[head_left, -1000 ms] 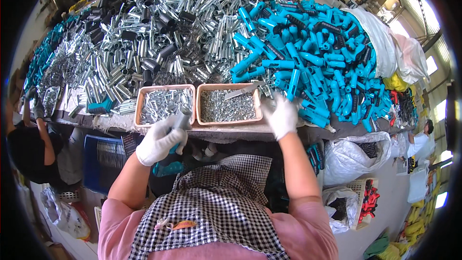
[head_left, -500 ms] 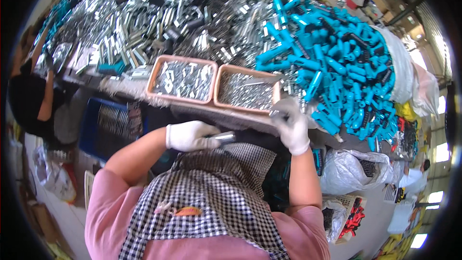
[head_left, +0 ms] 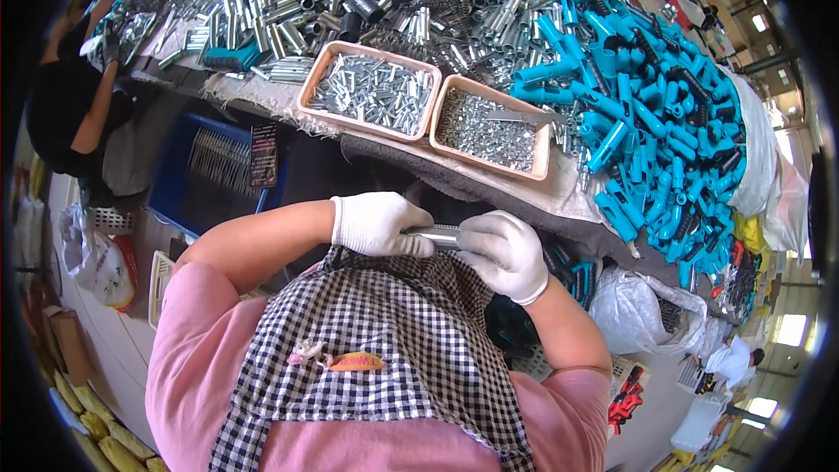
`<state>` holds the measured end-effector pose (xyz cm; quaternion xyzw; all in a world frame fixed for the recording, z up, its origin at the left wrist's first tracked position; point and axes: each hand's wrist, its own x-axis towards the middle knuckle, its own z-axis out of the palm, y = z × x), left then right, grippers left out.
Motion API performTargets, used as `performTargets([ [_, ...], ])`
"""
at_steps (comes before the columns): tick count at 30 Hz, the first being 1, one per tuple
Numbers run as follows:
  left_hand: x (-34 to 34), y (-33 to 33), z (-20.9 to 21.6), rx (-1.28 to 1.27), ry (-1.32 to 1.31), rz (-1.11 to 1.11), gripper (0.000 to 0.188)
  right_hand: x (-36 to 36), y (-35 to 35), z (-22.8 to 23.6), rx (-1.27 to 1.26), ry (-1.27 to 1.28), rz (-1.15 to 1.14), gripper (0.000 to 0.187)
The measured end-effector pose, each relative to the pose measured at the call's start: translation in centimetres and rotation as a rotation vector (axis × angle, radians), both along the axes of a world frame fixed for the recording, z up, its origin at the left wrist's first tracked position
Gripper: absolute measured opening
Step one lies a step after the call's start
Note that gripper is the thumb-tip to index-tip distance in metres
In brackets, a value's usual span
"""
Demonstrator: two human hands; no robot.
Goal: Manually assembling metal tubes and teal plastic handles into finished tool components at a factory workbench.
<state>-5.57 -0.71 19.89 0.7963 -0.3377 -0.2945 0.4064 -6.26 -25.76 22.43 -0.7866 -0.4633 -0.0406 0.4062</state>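
Observation:
My left hand (head_left: pixel 384 224), in a white knit glove, is closed round one end of a shiny metal tube (head_left: pixel 437 234) held in front of my checked apron. At the tube's other end my right hand (head_left: pixel 504 253), gloved too, has its fingers pressed together. Whether a small part sits in those right fingers is hidden. Just beyond my hands, on the table edge, are a pink bin of small metal pins (head_left: pixel 428 129) and a second pink bin of tiny metal parts (head_left: pixel 540 166) with a flat metal strip (head_left: pixel 516 116) lying across it.
Silvery tubes (head_left: pixel 288 0) and springs heap the table behind the bins. A large pile of teal plastic handles (head_left: pixel 664 131) lies to the right. Below the table's left side stands a blue crate (head_left: pixel 166 197). At far left a co-worker in black (head_left: pixel 65 114) reaches over the table.
My right hand has come from beside the right bin down and left to the tube. My left hand stays on the tube. The view has shifted, so the bins sit higher.

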Motion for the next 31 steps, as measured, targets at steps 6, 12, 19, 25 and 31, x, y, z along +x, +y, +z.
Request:
performTargets([
  [6,-1.0,0.1,0.7,0.169,-0.159,0.011,0.043,-0.7,0.4,-1.4,-0.161,0.042,-0.096,0.023],
  [12,-1.8,-0.4,-0.4,0.382,-0.707,0.014,0.041,-0.1,0.3,-2.1,-0.177,1.555,-0.264,0.059],
  [19,-1.2,0.2,-0.7,0.320,-0.458,0.068,0.041,-0.5,0.1,-3.0,-0.232,-0.027,-0.179,0.044],
  [25,-1.4,0.3,-0.3,0.341,-0.662,0.055,0.041,-0.8,-0.2,-2.6,-0.271,0.760,-0.277,0.050],
  [31,-1.3,0.4,-0.6,0.317,-0.566,0.057,0.042,-0.9,0.0,-2.4,-0.376,0.885,-0.298,0.064],
])
